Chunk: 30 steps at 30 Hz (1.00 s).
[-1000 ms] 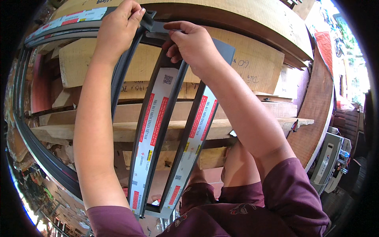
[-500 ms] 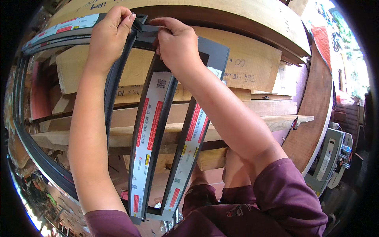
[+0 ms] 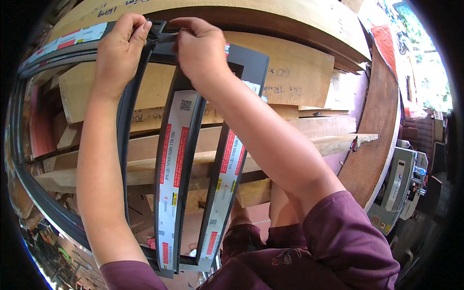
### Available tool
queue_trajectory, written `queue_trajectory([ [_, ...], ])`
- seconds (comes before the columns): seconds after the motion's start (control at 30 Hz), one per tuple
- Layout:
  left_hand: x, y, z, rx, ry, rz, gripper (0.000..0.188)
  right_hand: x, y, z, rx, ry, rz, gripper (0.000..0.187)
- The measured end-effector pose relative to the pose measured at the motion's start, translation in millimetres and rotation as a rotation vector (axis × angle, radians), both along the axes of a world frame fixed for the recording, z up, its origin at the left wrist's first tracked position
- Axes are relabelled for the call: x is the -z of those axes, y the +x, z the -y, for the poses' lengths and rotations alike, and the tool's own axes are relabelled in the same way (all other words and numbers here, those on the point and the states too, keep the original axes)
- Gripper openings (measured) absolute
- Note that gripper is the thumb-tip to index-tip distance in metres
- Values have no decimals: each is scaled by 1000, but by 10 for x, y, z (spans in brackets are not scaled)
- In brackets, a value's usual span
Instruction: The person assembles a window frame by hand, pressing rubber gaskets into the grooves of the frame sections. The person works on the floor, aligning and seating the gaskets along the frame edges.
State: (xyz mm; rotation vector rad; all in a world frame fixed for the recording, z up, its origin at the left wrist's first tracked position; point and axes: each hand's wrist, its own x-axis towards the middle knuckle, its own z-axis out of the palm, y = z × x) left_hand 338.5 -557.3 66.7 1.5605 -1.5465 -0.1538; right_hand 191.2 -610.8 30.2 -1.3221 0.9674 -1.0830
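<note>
A dark grey metal window frame (image 3: 126,154) with black inner edges and labelled film stands on the left. At its upper corner, my left hand (image 3: 117,58) is closed, thumb and fingers pinched together; what lies between them is hidden. My right hand (image 3: 202,50) is closed just to the right, its fingertips around a thin dark strip (image 3: 166,37) that reaches toward the corner. Its far end is too small to make out. Below my right hand, a narrower grey frame (image 3: 170,193) with white, red-labelled film leans beside the first.
Thick wooden boards (image 3: 285,72) with handwriting are stacked behind the frames. A rough plank (image 3: 338,141) crosses behind them, and a long brown board (image 3: 369,130) stands at the right. Beyond it is a grey-green machine (image 3: 398,186). My legs are below, near the stack.
The whole view has shifted slightly, so frames and boards sit further left. Both hands stay at the same corner, with the dark strip still in my right fingers.
</note>
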Motion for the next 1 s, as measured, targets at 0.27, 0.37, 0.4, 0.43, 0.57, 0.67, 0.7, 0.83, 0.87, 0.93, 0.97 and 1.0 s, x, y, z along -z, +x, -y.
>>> queue_trajectory([
  [0.27,-19,31,12,-100,-149,-22,26,-197,-260,129,188,-327,-63,23],
  [0.37,-46,113,9,-111,-182,-219,29,-206,-529,-24,44,-22,24,26],
  [0.4,-36,142,36,-101,-195,-313,30,-66,-544,-1,49,-125,-43,26],
  [0.43,-38,164,47,-74,-200,-350,34,-5,-515,13,51,-227,-104,27],
  [0.57,-24,251,79,-57,-144,-370,53,31,-304,78,103,-608,-534,38],
  [0.67,8,308,66,-67,-138,-483,60,-98,-9,170,61,-590,-830,62],
  [0.7,13,318,73,-80,-118,-510,67,-142,61,217,18,-570,-933,66],
  [0.83,-5,320,69,-97,-108,-520,67,-190,149,309,-219,-417,-1166,89],
  [0.87,1,319,66,-89,-110,-512,67,-201,123,306,-260,-388,-1189,92],
  [0.93,6,316,62,-92,-110,-505,66,-182,58,355,-297,-375,-1164,105],
  [0.97,5,315,61,-104,-108,-507,66,-200,7,377,-341,-334,-1148,106],
  [1.0,5,315,55,-116,-106,-509,66,-215,-33,395,-385,-294,-1131,108],
])
